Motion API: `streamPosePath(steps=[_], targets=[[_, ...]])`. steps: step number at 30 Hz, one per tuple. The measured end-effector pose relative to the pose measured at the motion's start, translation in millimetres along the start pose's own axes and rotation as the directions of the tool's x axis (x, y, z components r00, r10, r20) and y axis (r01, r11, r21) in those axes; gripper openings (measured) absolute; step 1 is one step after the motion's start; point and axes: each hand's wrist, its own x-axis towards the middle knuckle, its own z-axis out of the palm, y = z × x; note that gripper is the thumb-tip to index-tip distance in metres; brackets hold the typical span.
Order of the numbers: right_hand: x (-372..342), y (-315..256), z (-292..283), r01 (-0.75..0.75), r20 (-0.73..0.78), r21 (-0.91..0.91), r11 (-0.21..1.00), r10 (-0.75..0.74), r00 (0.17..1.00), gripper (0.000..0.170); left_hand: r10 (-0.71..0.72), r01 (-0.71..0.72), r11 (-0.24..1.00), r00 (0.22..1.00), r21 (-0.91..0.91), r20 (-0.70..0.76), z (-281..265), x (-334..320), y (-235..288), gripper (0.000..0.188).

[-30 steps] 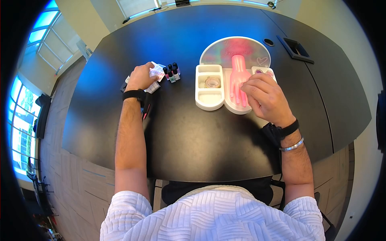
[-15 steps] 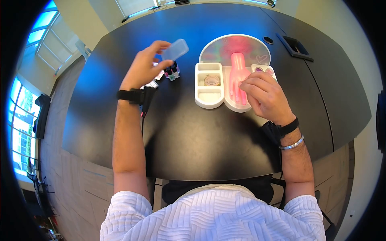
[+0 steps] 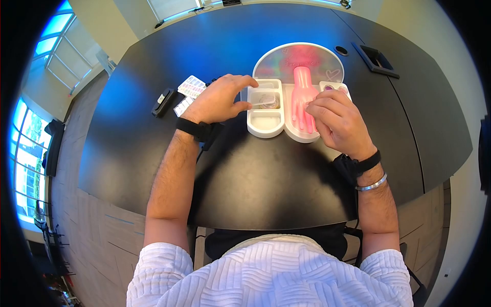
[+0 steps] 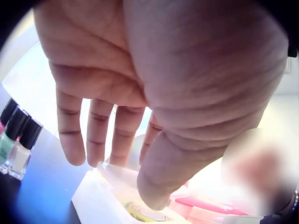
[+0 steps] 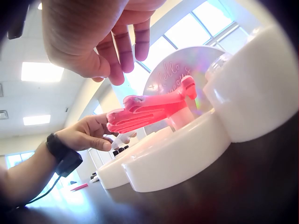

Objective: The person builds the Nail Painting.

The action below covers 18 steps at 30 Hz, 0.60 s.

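In the head view my left hand [image 3: 217, 98] pinches a translucent plastic case [image 3: 262, 100] between thumb and fingers, over the compartments of the white organizer [image 3: 266, 134]. A roll of tape [image 3: 271, 104] lies partly behind it in the middle compartment. The pink model hand [image 3: 304, 97] rests palm down at the organizer's centre. Beside its fingers is my right hand [image 3: 338, 122], fingers bent and thumb close to them. In the right wrist view those fingers [image 5: 117, 53] hang above the model hand [image 5: 149, 109]; whether a small thing is between them cannot be seen.
A patterned sheet [image 3: 192, 87] and a black device [image 3: 163, 102] lie on the left of the table. Nail polish bottles [image 4: 21, 144] stand left of my left hand. The organizer's round mirror [image 3: 299, 59] rises behind; a black-framed table opening [image 3: 376, 61] is at right.
My left hand lifted the translucent case from the left side and carried it right, over the organizer. The patterned sheets and black device are now uncovered. My right hand has hardly moved.
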Motion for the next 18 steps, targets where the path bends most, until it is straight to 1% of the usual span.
streamPosePath(steps=[1,2,4,5,7,8,10,11,13,14,16,18], targets=[[0.0,-0.1,0.2,0.001,-0.001,0.000,1.000,-0.001,1.000,0.024,-0.050,0.050,0.999,0.999,0.008,0.003,-2.3,-0.1,0.7,0.047],[-0.3,0.1,0.7,0.001,0.000,0.001,1.000,-0.001,1.000,0.024,-0.051,0.051,0.999,0.999,0.007,0.003,-6.2,-0.2,2.0,0.047],[-1.1,0.6,1.8,-0.003,-0.004,0.006,1.000,0.003,1.000,0.024,-0.151,0.151,0.989,0.988,-0.001,-0.033,-14.4,-0.7,2.4,0.046],[-1.1,0.9,1.9,-0.003,-0.004,0.007,1.000,0.003,1.000,0.024,-0.151,0.151,0.988,0.988,-0.002,-0.033,-15.1,-1.5,-2.7,0.046],[-0.9,0.8,1.9,0.002,-0.006,0.004,1.000,-0.002,1.000,0.024,-0.161,0.171,0.983,0.978,0.068,-0.132,-15.6,-3.6,-13.8,0.045],[-1.0,0.8,2.0,0.003,-0.006,0.004,1.000,-0.003,1.000,0.024,-0.162,0.172,0.983,0.978,0.068,-0.133,-17.2,-3.2,-11.6,0.045],[-1.3,0.5,2.1,-0.011,0.019,0.019,1.000,0.010,1.000,0.025,-0.238,0.244,0.965,0.969,0.097,-0.069,-19.4,-3.0,-6.5,0.044],[-1.3,0.6,2.2,-0.007,0.022,0.021,1.000,0.007,1.000,0.025,-0.242,0.248,0.964,0.968,0.096,-0.071,-16.7,-4.1,-6.3,0.044],[-1.7,0.9,2.7,-0.002,0.016,0.001,1.000,0.002,1.000,0.026,-0.210,0.228,0.948,0.973,0.224,-0.100,-10.2,-6.3,-7.8,0.044],[-1.2,1.0,2.8,-0.001,0.017,0.002,1.000,0.001,1.000,0.026,-0.212,0.229,0.947,0.972,0.224,-0.101,-10.3,-6.7,-7.9,0.044],[-1.0,1.3,2.0,0.001,0.007,0.007,1.000,-0.001,1.000,0.026,-0.222,0.225,0.934,0.974,0.277,-0.040,-10.2,-6.0,-8.0,0.047],[-1.5,1.0,2.0,-0.007,0.009,0.017,1.000,0.007,1.000,0.026,-0.221,0.219,0.936,0.975,0.274,-0.025,-9.2,-6.1,-8.9,0.049]])
